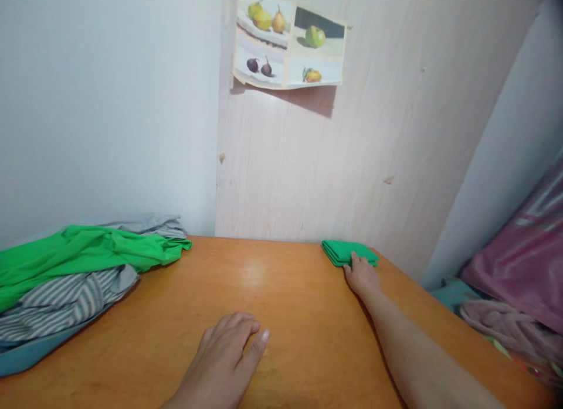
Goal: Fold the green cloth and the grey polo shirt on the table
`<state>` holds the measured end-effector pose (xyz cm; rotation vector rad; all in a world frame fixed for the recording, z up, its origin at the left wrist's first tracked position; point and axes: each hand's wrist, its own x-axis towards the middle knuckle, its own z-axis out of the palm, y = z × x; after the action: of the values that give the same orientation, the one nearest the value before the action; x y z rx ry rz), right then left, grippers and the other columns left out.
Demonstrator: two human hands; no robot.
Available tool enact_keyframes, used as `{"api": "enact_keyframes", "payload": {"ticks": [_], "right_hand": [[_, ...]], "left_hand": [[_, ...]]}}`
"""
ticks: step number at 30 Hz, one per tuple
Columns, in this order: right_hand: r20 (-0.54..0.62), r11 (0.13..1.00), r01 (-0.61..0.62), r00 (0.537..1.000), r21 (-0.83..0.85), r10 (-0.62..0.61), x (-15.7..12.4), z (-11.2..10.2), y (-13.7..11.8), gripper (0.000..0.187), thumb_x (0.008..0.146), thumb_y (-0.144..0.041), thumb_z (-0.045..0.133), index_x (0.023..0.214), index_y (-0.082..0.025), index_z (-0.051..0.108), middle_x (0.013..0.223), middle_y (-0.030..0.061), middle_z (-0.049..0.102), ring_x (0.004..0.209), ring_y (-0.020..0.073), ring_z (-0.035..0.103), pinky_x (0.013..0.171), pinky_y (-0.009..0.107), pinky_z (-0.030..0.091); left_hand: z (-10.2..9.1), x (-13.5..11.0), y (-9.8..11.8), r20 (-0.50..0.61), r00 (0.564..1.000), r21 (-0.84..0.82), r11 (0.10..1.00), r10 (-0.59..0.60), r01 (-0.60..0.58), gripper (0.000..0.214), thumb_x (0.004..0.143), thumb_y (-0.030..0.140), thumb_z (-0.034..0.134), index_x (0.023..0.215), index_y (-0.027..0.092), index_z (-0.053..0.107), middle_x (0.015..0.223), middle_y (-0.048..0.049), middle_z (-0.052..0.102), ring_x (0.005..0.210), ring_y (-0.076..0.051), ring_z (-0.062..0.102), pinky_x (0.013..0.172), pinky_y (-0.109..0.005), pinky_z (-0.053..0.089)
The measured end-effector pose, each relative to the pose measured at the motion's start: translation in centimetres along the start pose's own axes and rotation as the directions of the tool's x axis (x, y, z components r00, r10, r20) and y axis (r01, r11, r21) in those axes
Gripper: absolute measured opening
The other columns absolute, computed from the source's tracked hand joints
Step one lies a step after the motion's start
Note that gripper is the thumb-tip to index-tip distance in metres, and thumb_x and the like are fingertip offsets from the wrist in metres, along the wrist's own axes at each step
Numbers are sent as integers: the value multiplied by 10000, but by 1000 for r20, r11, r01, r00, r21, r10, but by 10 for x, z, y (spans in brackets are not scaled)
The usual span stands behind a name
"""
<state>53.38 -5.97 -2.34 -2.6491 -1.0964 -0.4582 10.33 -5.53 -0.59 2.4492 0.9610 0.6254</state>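
My right hand (pixel 361 274) reaches to the far right corner of the wooden table (pixel 285 315). Its fingers rest on the near edge of a small folded green cloth (pixel 345 250) lying flat there. My left hand (pixel 229 350) lies palm down on the table near the front edge, fingers loosely together and holding nothing. At the left of the table sits a heap of unfolded clothes: a bright green garment (pixel 83 254) on top, a grey striped one (pixel 61 300) beneath it.
A light wooden panel (pixel 316 163) with a fruit picture (pixel 288 40) stands behind the table. A white wall is at the left. Pink and purple fabric (pixel 519 268) is piled beside the table's right edge.
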Motion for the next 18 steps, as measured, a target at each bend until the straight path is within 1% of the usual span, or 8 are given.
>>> {"api": "enact_keyframes", "payload": {"ticks": [2, 5, 7, 12, 18], "right_hand": [[-7, 1000, 4, 1000, 1, -4, -2, -2, -1, 596, 978, -413, 411, 1510, -148, 359, 1350, 200, 529, 1185, 310, 547, 961, 396, 411], [-6, 1000, 25, 1000, 1, -25, -5, -6, -3, 551, 976, -423, 412, 1475, -190, 428, 1329, 181, 553, 1182, 302, 547, 951, 391, 414], [-1, 999, 39, 999, 0, -39, -7, -8, -4, 549, 973, -434, 417, 1469, -201, 443, 1314, 179, 565, 1176, 303, 550, 944, 390, 416], [12, 998, 61, 998, -2, -61, -8, -9, -6, 559, 963, -434, 439, 1477, -213, 439, 1339, 165, 555, 1176, 298, 550, 960, 384, 405], [-2, 998, 67, 998, 7, -67, -8, -11, -7, 557, 962, -425, 420, 1468, -194, 450, 1364, 152, 556, 1202, 300, 531, 978, 389, 408]], "left_hand": [[0, 0, -1, 0, 1000, -3, 1000, 6, -6, 417, 989, 548, 356, 987, 277, 672, 1104, -54, 644, 1069, -247, 561, 935, -402, 419], [1, 0, -2, 1, 1000, -3, 1000, 12, -12, 418, 991, 546, 352, 997, 276, 671, 1124, -57, 639, 1090, -249, 552, 955, -410, 407], [1, 1, -2, 4, 1000, -2, 1000, 7, -7, 414, 991, 546, 355, 998, 277, 669, 1132, -55, 637, 1096, -248, 551, 964, -412, 402], [1, 1, -1, 2, 1000, 6, 1000, -9, 9, 392, 986, 543, 372, 1018, 285, 665, 1147, -46, 637, 1109, -247, 549, 966, -408, 400], [1, 0, -2, 2, 1000, 0, 1000, 5, -5, 398, 989, 541, 363, 978, 279, 662, 1118, -48, 644, 1079, -243, 560, 943, -395, 408]]}}
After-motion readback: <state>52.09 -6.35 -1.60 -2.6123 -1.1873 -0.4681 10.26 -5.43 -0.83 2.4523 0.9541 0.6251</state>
